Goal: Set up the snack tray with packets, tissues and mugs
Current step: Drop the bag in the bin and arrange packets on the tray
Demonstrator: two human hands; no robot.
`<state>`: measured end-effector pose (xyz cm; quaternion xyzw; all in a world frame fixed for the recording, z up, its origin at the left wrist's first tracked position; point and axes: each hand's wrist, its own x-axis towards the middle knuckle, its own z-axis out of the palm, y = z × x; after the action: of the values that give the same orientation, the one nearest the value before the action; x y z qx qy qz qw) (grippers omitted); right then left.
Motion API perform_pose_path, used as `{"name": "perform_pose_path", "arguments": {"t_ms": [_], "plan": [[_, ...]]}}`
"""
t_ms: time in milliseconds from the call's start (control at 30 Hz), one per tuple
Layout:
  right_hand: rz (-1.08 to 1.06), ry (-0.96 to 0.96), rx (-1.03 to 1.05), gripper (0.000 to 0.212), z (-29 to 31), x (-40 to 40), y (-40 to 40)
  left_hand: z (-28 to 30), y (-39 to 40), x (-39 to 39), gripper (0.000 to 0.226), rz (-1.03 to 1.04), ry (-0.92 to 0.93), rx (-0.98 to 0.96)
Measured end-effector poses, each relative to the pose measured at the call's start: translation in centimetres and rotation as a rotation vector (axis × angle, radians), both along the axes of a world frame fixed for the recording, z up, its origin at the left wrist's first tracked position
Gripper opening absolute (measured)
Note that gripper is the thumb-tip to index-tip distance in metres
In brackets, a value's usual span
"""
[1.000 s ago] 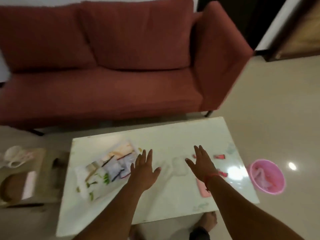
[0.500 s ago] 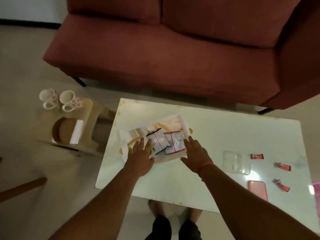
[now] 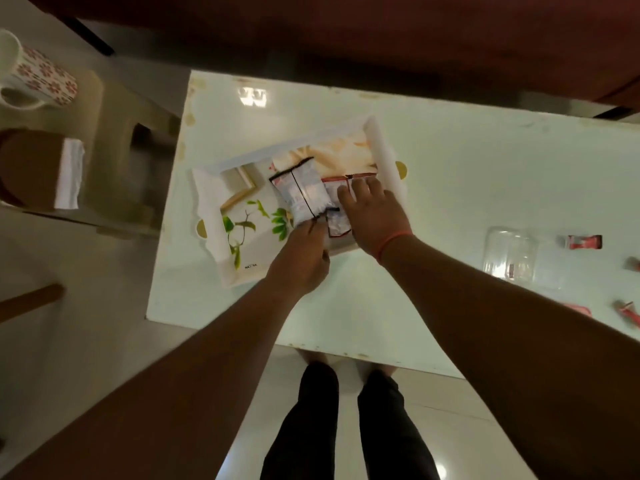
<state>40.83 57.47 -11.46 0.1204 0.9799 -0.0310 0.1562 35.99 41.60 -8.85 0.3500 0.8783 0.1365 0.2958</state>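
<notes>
A white snack tray [image 3: 211, 199] with a leaf print lies on the left part of the white table [image 3: 450, 174]. Snack packets lie in the tray. My left hand [image 3: 301, 258] pinches the near end of a black-edged silver packet [image 3: 301, 190]. My right hand [image 3: 372, 216] rests flat, fingers spread, on a red-edged packet [image 3: 337, 226] beside it. A flowered mug [image 3: 34, 77] stands on a low stool [image 3: 114, 133] at the left, with white tissues [image 3: 69, 173] in a brown holder below it.
A red sofa [image 3: 346, 26] runs along the far side of the table. On the table's right lie a clear plastic lid [image 3: 512, 254] and small red sachets [image 3: 581, 242]. My legs [image 3: 346, 427] stand at the near table edge.
The view has dropped closer over the tray. Both hands moved from the tray's near rim onto the packets; the left hand has closed on the black-edged packet.
</notes>
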Motion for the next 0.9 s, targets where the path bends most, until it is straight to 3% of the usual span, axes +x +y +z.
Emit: {"name": "perform_pose_path", "arguments": {"t_ms": [100,267,367,433,533,600,700,900], "plan": [[-0.082,0.160,-0.175,0.042,0.2,0.6,1.1,-0.2,0.6,-0.1,0.059,0.158,-0.037,0.060],[-0.604,0.300,-0.703,0.029,2.5,1.0,2.9,0.7,2.6,0.4,0.039,0.546,-0.293,0.238],[-0.963,0.182,-1.219,0.031,3.7,1.1,4.2,0.9,4.6,0.8,0.038,0.717,-0.479,0.299],[-1.032,0.054,-1.500,0.041,4.0,1.7,5.1,0.6,5.7,0.8,0.047,0.846,-0.644,0.330],[-1.020,-0.117,-1.683,0.041,4.2,2.7,6.1,-0.1,6.5,0.8,0.045,0.956,-0.828,0.337],[-0.995,-0.159,-1.668,0.036,4.3,3.1,6.6,-0.4,7.0,0.9,0.029,0.924,-0.816,0.328],[-1.029,-0.067,-1.478,0.029,3.5,3.3,6.9,-0.7,7.2,1.0,0.024,0.949,-0.748,0.356],[-0.928,0.244,-0.809,0.014,2.7,4.2,6.9,-1.1,7.5,1.2,0.020,1.021,-0.658,0.343]]}}
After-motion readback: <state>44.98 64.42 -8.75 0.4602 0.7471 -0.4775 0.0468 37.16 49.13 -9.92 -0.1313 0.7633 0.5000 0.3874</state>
